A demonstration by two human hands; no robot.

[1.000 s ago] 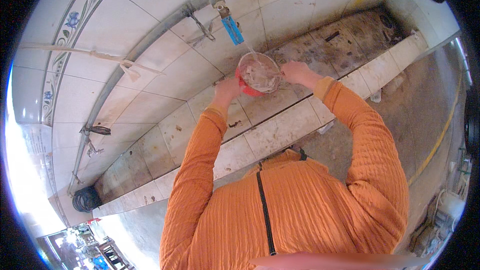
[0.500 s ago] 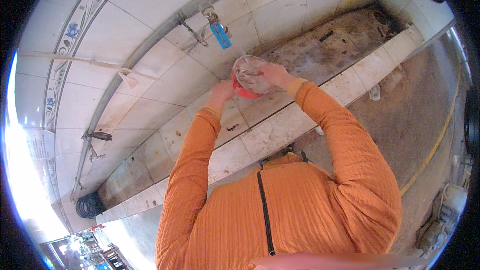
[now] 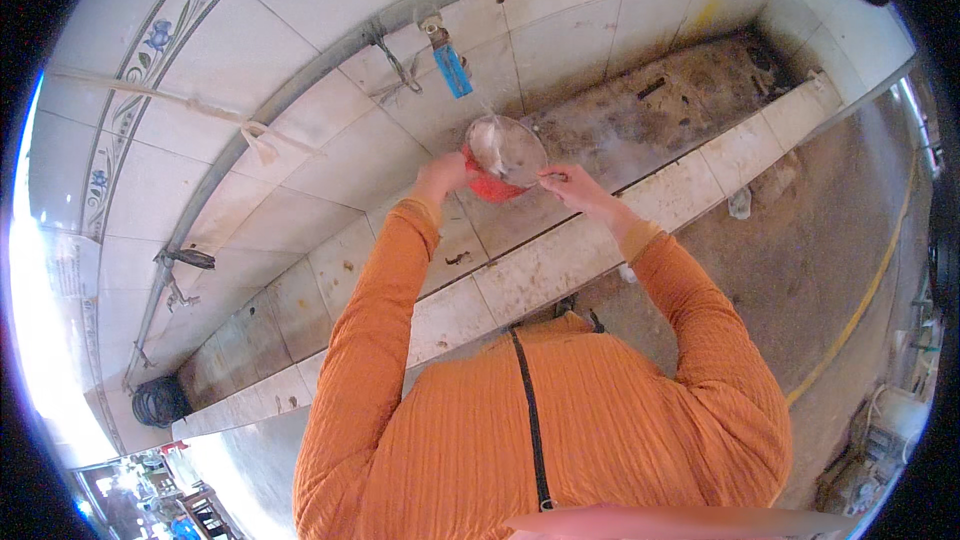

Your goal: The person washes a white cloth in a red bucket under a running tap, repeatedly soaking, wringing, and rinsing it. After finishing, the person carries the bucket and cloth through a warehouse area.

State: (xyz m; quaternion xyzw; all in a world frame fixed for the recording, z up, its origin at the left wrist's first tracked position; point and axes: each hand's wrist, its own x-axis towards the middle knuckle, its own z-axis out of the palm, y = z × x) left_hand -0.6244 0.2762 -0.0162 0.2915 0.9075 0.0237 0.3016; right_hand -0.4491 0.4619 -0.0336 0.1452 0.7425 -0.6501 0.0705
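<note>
The fingers of the left hand curl around the left side of a red bowl, gripping its wall and rim, while the fingers of the right hand are pressed together at the right rim of the same vessel, pinching its edge where a clear, round sieve-like dish sits in the red bowl; whether the right fingertips grip the clear dish or the red rim beneath it cannot be told. The bowl is held up in the air, tilted a little, above the trough of a long tiled wash basin, nearer its right end than its left, and just below a blue-handled tap that juts from a grey pipe running along the tiled wall. A thin stream of water falls from the tap into the dish. Both forearms wear ribbed orange sleeves that reach up from the lower edge, and a black strap crosses the orange chest. The basin's front ledge of pale tiles runs diagonally under the arms; its floor is stained brown. A second tap stands farther left on the wall, and a coiled dark hose lies at the trough's far left end. A yellow line marks the concrete floor on the right.
</note>
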